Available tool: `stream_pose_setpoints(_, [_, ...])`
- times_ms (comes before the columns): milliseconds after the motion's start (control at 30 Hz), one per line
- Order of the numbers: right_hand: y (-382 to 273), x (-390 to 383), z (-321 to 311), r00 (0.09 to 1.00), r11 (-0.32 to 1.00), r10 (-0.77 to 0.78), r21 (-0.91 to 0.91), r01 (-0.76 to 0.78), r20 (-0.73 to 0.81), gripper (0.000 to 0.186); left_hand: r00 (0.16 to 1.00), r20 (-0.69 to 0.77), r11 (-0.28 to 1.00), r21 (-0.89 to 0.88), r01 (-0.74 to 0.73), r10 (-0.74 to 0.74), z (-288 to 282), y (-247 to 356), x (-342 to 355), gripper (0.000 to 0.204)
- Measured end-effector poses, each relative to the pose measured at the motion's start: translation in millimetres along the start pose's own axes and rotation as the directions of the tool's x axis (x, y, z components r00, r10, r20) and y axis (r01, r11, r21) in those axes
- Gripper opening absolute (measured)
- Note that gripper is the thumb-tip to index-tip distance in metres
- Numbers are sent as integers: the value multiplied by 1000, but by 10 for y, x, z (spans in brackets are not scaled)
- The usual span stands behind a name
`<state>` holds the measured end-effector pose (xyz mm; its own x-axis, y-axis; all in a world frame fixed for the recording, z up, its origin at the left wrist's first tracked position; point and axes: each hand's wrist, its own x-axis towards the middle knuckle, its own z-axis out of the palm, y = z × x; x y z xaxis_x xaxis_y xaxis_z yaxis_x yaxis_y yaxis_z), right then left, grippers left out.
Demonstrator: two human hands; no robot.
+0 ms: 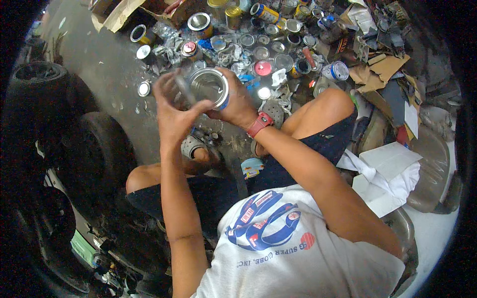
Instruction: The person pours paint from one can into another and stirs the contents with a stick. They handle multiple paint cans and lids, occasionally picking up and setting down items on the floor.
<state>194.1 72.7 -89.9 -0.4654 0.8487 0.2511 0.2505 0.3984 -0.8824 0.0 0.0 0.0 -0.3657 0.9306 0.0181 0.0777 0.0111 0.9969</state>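
My right hand [237,102], a red watch on its wrist, is wrapped round a metal can [227,102] from the right side. The can's round top is uncovered, showing a shiny silver rim and a grey inside. My left hand [171,99] is curved close beside the can's left edge, its thumb reaching toward the rim. Between its fingers and the can is a thin greyish lid [185,89], seen nearly edge-on and smeared by motion. Both hands are raised in front of my knees, above the floor.
Several cans, such as a yellow-and-blue can [200,27] and a white-and-blue can [336,71], crowd the floor ahead among crumpled plastic. Torn cardboard [387,69] is heaped at right, near white sheets [390,164] and a brown chair [430,164]. Black tyres [102,149] stand at left.
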Motion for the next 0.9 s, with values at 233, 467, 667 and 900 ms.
stream_pose_setpoints(233, [-262, 527, -691, 989, 998, -27, 56, 36, -149, 120, 987, 49, 565, -815, 128, -153, -114, -114, 338, 122])
stream_pose_setpoints(467, [-657, 1362, -1931, 978, 996, -71, -76, 57, -197, 113, 940, 97, 453, -857, 247, -328, 385, -640, 761, 112])
stream_pose_setpoints(667, [-192, 1650, -2384, 879, 991, -134, -41, 129, -457, 109, 848, 280, 446, -752, 485, -449, 1144, -1256, 1278, 107])
stream_pose_setpoints(900, [71, 1786, -2466, 858, 995, -92, -8, 103, -506, 107, 690, 424, 454, -533, 713, -586, 1985, -2032, 1814, 114])
